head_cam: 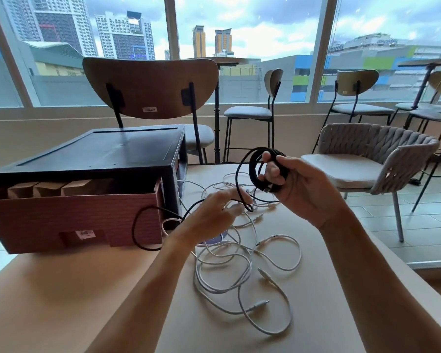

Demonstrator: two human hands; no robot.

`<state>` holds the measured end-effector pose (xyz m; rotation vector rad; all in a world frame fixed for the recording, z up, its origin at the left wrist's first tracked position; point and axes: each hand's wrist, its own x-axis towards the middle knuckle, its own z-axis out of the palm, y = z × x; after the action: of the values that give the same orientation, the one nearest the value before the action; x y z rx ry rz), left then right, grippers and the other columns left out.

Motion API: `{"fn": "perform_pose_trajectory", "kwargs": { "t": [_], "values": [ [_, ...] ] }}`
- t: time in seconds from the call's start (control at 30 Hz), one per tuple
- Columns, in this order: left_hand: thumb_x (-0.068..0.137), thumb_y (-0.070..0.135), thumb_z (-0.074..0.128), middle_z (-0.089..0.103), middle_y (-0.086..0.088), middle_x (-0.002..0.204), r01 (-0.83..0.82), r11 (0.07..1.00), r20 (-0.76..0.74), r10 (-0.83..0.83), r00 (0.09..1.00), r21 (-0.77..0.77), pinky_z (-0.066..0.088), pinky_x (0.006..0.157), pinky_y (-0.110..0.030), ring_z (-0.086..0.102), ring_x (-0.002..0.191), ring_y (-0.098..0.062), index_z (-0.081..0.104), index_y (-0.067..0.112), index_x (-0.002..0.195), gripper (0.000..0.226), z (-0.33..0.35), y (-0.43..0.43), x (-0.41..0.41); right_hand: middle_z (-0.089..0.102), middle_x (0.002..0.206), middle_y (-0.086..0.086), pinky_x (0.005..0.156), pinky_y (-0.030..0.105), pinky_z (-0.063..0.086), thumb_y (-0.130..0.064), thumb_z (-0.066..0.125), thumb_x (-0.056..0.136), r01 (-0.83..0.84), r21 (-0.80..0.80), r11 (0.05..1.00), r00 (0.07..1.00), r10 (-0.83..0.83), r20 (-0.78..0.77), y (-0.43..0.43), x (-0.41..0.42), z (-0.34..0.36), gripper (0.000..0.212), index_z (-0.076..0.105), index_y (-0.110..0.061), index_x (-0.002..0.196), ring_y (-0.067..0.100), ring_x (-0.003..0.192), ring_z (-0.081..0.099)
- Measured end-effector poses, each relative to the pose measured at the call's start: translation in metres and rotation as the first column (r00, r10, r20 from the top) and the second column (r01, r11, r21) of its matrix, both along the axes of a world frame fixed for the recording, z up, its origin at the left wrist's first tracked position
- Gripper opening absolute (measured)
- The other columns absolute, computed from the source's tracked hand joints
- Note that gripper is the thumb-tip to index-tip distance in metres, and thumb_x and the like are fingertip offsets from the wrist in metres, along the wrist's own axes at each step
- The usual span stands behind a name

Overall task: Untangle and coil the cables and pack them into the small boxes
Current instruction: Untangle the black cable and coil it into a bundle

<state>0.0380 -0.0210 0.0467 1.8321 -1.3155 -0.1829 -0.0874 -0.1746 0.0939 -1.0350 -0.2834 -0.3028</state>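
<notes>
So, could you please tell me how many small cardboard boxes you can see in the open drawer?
3, in a row along the back of the drawer: left box, middle box, right box. More may be hidden under the black cabinet top.

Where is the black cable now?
Head view, centre-right: black cable coiled in the right hand above the white cables, tail trailing left to the brown box.

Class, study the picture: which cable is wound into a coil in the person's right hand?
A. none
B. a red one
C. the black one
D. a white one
C: the right hand grips the black cable as a coil, while the white cables lie loose on the table.
</notes>
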Motion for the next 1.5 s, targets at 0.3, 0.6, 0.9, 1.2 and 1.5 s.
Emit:
{"fn": "perform_pose_trajectory", "kwargs": {
  "t": [0.3, 0.6, 0.9, 1.2, 1.5],
  "values": [
    [0.096, 0.022, 0.064, 0.073, 0.005, 0.09, 0.068, 0.997, 0.034, -0.067, 0.997, -0.028, 0.054, 0.088, -0.029, 0.069, 0.091, -0.006, 0.069, 0.017, 0.084, 0.013, -0.002, -0.004, -0.002, 0.069, 0.12, 0.011, 0.106, 0.028, 0.042, -0.013, 0.037, 0.102, 0.199, 0.344, 0.918, 0.976, -0.218, 0.017, -0.005, 0.007, 0.0, 0.029, 0.054, 0.0, 0.121, 0.014, 0.091, 0.065],
    [0.1, 0.013, 0.057, 0.067, 0.0, 0.074, 0.018, 0.999, -0.1, -0.022, 0.995, -0.038, 0.059, 0.065, -0.034, 0.071, 0.07, -0.015, 0.06, 0.016, 0.094, 0.007, 0.008, -0.004, -0.006, 0.066, 0.126, 0.0, 0.115, 0.032, 0.033, -0.023, 0.037, 0.104, 0.525, 0.138, 0.84, 0.849, -0.529, -0.008, 0.0, 0.01, 0.0, 0.028, 0.061, -0.015, 0.117, 0.014, 0.127, 0.055],
    [0.097, 0.018, 0.062, 0.064, 0.006, 0.07, -0.064, 0.994, 0.03, 0.067, 0.997, -0.087, 0.043, 0.056, -0.014, 0.056, 0.058, -0.002, 0.066, 0.02, 0.097, 0.005, 0.023, 0.002, -0.004, 0.059, 0.136, 0.005, 0.098, 0.006, 0.038, -0.02, 0.042, 0.105, 0.771, -0.338, 0.539, 0.583, -0.812, 0.036, -0.016, 0.02, -0.01, 0.034, 0.052, -0.001, 0.132, 0.0, 0.108, 0.061],
    [0.092, 0.011, 0.069, 0.067, 0.005, 0.089, -0.141, 0.964, 0.275, 0.202, 0.94, -0.226, 0.042, 0.073, -0.004, 0.059, 0.08, 0.002, 0.072, 0.013, 0.098, 0.008, 0.04, 0.008, -0.016, 0.046, 0.135, 0.005, 0.083, 0.015, 0.04, 0.012, 0.055, 0.08, 0.523, -0.789, 0.321, 0.646, -0.754, 0.121, -0.014, 0.023, -0.023, 0.059, 0.03, -0.008, 0.13, 0.007, 0.109, 0.049],
    [0.092, 0.013, 0.067, 0.06, 0.009, 0.085, -0.241, 0.896, 0.204, 0.333, 0.921, -0.373, 0.038, 0.067, -0.005, 0.054, 0.076, 0.004, 0.071, 0.018, 0.09, 0.006, 0.045, 0.011, -0.012, 0.055, 0.123, -0.001, 0.079, 0.016, 0.044, -0.027, 0.073, 0.088, 0.421, -0.858, 0.293, 0.726, -0.676, 0.126, -0.02, 0.019, -0.028, 0.044, 0.045, -0.016, 0.12, 0.008, 0.106, 0.056]
  ]
}}
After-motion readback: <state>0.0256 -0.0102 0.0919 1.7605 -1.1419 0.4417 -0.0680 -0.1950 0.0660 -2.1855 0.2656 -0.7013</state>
